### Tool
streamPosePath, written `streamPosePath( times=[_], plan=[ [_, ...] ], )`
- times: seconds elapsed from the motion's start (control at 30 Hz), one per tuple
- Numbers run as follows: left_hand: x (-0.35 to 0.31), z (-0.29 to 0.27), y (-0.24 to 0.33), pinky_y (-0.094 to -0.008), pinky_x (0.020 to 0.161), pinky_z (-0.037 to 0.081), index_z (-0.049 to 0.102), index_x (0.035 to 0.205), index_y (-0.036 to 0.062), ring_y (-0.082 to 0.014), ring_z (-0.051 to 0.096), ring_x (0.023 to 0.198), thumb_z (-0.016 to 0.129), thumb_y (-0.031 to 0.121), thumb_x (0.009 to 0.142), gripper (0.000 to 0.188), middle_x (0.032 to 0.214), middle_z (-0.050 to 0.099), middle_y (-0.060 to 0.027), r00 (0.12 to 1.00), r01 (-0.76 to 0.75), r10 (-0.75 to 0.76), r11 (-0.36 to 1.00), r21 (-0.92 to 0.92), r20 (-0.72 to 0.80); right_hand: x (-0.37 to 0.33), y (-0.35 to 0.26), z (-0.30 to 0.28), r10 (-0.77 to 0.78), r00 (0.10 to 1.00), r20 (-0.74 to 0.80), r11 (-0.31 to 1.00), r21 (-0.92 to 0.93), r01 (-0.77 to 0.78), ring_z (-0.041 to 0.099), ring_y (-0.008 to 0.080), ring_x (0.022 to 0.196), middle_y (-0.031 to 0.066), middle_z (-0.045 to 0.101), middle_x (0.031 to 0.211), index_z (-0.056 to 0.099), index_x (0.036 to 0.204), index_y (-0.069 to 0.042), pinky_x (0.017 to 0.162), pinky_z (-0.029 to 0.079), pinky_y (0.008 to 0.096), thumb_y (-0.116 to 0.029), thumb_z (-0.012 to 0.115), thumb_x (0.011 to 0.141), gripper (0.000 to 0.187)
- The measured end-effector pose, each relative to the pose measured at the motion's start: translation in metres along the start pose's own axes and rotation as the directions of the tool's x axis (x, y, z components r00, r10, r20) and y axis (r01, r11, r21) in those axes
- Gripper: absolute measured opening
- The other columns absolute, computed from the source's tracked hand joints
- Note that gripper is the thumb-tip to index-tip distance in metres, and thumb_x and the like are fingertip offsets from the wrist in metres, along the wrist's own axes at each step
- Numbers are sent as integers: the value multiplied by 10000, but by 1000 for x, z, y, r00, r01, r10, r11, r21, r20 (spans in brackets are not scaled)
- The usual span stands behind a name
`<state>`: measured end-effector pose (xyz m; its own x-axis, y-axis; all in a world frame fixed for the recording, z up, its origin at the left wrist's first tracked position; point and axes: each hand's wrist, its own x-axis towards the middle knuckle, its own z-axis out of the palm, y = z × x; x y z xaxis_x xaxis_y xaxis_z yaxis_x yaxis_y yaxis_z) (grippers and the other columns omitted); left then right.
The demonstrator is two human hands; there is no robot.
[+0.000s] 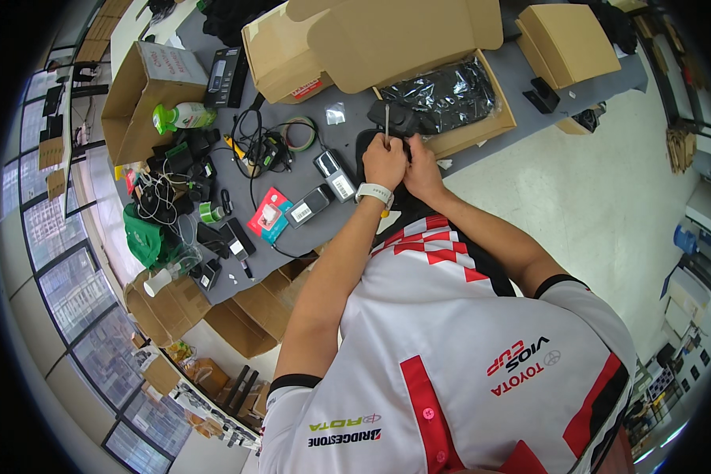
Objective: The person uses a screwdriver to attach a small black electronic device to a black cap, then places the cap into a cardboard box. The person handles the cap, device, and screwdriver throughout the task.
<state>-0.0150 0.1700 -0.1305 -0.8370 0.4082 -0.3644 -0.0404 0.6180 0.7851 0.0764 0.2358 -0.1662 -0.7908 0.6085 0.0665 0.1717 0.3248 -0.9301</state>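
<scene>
My left hand point(384, 167), with a pale band on its wrist, is closed at the table's near edge. A thin metal shaft point(387, 120) like a screwdriver's rises from its fingers. Close beside it my right hand point(424, 172) is also closed, its fingertips by dark material; what it grips is hidden. Just beyond both hands sits a black device point(396, 117), partly over the edge of an open cardboard box point(482, 136). In that box lies a black item in clear plastic wrap point(449, 88). Left of my left wrist are two dark handheld devices with white labels point(336, 175) point(310, 207).
Coiled black cables point(254, 142), a tape roll point(299, 134) and a red and blue card pack point(268, 215) lie leftward. A green-topped spray bottle point(186, 116) stands by an open carton point(154, 87). A closed cardboard box point(569, 46) is at the far right, beside a black stand point(541, 96).
</scene>
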Motion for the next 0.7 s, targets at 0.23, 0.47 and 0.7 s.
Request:
streamPosePath(
  times=[0.23,0.47,0.7],
  plan=[
    [6,-22,-13,-309,651,464,677,859,8,-115,568,699,641,191,928,199,746,629,-20,1000,-11,5,975,-223,-28,7,6,3,-45,989,-141,999,-19,42,662,556,835,306,676,822,519,1191,32,678,503,602,-27,608,947,267],
    [70,-73,-107,-326,480,400,630,958,31,-151,518,544,634,248,934,219,729,580,-35,965,255,-251,966,47,-83,6,-15,-4,109,993,-47,990,93,-104,674,527,886,329,684,937,534,1206,28,725,520,567,-25,584,957,260],
    [37,-91,-23,-271,458,276,661,1094,85,-73,405,536,596,736,980,665,862,613,-21,867,493,-393,770,-406,307,-1,-38,-12,251,942,224,968,-55,-245,621,509,1205,321,651,1291,512,1396,18,989,522,509,-1,573,950,451]
  ],
)
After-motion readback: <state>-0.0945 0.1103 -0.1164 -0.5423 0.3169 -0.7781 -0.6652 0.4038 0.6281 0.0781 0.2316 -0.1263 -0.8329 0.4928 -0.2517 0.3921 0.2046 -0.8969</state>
